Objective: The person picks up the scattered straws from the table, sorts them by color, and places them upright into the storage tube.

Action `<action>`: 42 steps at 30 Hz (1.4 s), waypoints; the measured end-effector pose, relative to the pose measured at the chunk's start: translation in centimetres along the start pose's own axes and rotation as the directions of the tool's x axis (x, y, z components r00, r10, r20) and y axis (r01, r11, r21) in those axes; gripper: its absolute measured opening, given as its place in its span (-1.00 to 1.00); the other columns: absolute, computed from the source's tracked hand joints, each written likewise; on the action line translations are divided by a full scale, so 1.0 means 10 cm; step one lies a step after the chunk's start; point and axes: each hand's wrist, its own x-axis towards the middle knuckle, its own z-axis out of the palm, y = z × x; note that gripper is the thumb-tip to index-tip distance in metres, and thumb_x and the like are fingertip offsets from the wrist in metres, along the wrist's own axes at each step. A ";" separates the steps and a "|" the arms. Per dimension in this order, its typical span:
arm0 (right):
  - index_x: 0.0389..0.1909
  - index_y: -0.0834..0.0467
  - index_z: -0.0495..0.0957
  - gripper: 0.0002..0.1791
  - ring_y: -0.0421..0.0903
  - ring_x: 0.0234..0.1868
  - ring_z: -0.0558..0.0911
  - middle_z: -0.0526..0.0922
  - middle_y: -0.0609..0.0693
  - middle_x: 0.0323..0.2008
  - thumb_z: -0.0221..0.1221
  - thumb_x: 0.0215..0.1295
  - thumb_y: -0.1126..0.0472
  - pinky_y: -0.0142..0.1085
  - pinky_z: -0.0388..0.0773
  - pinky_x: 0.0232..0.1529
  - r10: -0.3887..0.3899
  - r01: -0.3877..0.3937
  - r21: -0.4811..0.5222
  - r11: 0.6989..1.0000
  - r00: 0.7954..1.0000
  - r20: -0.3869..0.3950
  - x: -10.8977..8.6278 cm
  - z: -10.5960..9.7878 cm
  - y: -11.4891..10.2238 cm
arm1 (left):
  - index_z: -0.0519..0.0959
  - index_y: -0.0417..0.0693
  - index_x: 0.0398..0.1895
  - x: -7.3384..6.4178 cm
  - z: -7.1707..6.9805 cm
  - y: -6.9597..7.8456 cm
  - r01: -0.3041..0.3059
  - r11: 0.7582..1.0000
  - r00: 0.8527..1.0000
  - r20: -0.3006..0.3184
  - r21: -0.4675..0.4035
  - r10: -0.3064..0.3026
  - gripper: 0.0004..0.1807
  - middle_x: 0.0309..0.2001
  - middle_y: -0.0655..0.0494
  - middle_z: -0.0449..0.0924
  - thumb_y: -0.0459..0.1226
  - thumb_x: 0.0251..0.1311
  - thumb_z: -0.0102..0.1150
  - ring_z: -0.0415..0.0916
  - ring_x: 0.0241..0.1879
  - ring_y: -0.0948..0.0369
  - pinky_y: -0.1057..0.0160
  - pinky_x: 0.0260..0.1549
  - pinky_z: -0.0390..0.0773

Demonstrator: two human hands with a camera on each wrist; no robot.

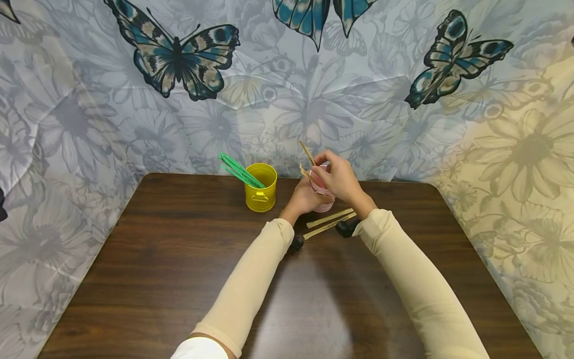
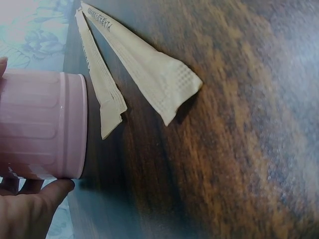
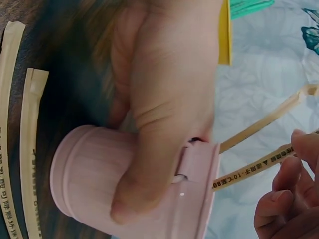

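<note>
A small pink bucket (image 1: 324, 207) is tipped sideways in my left hand (image 1: 307, 197), whose thumb presses along its wall in the right wrist view. Two paper-wrapped straws stick out of its mouth. One of them, a printed wrapped straw (image 3: 254, 169), is pinched by my right hand (image 1: 338, 177) right by the rim. The other wrapped straw (image 3: 269, 117) leans out beside it. Below the bucket, two more wrapped straws (image 2: 102, 82) lie side by side on the brown table (image 1: 179, 269).
Left of the hands stands a yellow bucket (image 1: 260, 202) with several green sticks (image 1: 239, 169) leaning in it. Behind the table's back edge hangs a butterfly-patterned cloth (image 1: 314, 114). Black wrist cameras (image 1: 346, 228) sit under both wrists.
</note>
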 end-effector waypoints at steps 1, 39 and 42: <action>-0.03 0.19 0.57 -0.80 -0.04 -0.42 0.54 0.72 0.11 -0.10 0.27 0.42 0.21 -0.23 0.47 -0.36 0.005 -0.005 0.003 1.000 1.000 0.004 -0.01 0.00 0.01 | 0.27 0.07 0.47 0.00 0.00 0.00 -0.006 1.000 1.000 0.002 -0.004 0.006 -0.09 0.32 0.06 0.51 -0.24 0.04 0.55 0.53 0.25 0.13 0.16 0.30 0.51; -0.12 0.24 0.70 -0.83 0.03 -0.16 0.67 0.69 0.16 -0.12 0.32 0.34 0.26 -0.08 0.63 -0.13 0.074 -0.054 -0.080 0.995 0.960 0.269 -1.08 0.06 0.85 | 0.38 -0.02 0.36 -0.02 0.06 -0.01 0.069 0.996 0.994 -0.084 -0.051 -0.073 -0.10 0.18 0.04 0.60 -0.29 -0.12 0.65 0.58 0.18 0.12 0.12 0.26 0.54; -0.09 0.26 0.69 -0.81 0.14 -0.04 0.68 0.67 0.17 -0.11 0.31 0.33 0.29 0.03 0.62 -0.03 0.069 -0.045 -0.089 0.995 0.954 0.291 -1.11 0.10 0.89 | 0.36 0.00 0.37 -0.02 0.06 0.00 0.080 0.995 0.993 -0.086 -0.052 -0.085 -0.08 0.19 0.05 0.59 -0.28 -0.11 0.65 0.58 0.19 0.12 0.11 0.26 0.54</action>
